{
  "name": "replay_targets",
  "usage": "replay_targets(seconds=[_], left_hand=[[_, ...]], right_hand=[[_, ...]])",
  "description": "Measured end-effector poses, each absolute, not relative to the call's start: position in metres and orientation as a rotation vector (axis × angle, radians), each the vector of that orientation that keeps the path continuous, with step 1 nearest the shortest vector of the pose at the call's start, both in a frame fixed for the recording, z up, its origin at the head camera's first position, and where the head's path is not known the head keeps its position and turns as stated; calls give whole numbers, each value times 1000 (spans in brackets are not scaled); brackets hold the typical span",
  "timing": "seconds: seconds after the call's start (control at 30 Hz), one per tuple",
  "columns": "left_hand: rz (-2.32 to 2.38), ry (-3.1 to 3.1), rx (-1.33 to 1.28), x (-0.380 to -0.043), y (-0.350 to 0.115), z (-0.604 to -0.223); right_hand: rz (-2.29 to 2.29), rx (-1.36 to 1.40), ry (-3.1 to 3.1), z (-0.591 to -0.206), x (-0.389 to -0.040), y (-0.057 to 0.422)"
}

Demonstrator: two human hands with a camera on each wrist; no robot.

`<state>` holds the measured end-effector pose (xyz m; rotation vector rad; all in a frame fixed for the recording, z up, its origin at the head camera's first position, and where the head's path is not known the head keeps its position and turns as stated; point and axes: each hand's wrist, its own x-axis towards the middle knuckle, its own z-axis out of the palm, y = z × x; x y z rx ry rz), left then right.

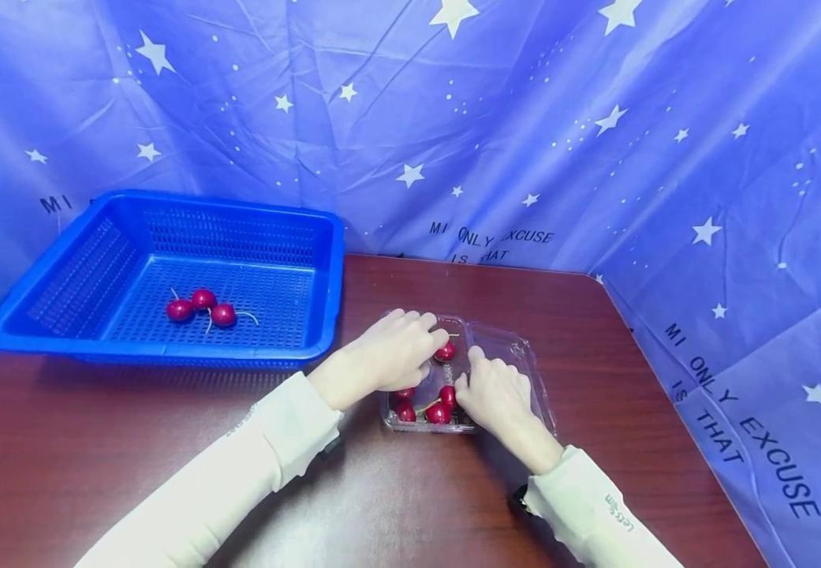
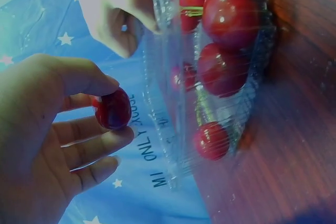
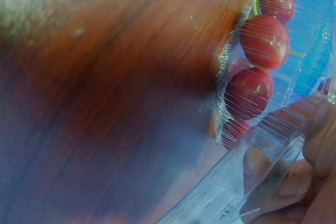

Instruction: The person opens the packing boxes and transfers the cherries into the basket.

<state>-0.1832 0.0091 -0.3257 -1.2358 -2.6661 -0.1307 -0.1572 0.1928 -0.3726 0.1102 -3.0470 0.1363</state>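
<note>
My left hand [image 1: 399, 351] hovers over a clear plastic clamshell box [image 1: 392, 427]. In the left wrist view its thumb and fingers pinch a dark red cherry [image 2: 114, 109] beside the box wall, the other fingers spread. Several red cherries [image 1: 438, 412] with green stems lie inside the box, mostly near its front side, and another cherry [image 1: 445, 352] sits toward the back. My right hand [image 1: 498, 394] grips the box's right edge, where the open lid [image 1: 542, 394] joins it. In the right wrist view its fingers [image 3: 257, 162] show through the clear plastic.
At the left stands a blue plastic basket [image 1: 169, 347] with 3 cherries [image 1: 203, 299] on its bottom. Both stand on a dark red wooden table [image 1: 396, 489]. A blue star-printed cloth [image 1: 396, 118] hangs behind and along the right side.
</note>
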Motion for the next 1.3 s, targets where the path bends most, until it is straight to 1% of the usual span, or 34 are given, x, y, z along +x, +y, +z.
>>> replay_targets(seconds=[0.33, 0.83, 1.07, 1.3], left_hand=[[-168, -2665, -1223, -188, -1, -310], [-268, -2690, -1096, -199, -23, -273], [-333, -2677, -1064, -206, -39, -275], [-419, -2693, -952, -215, -69, -277]], right_hand=[[144, 109, -3045, -373, -158, 193], [153, 104, -3051, -373, -157, 194], [155, 104, -3046, -374, -158, 194], [155, 109, -3039, -373, -158, 193]])
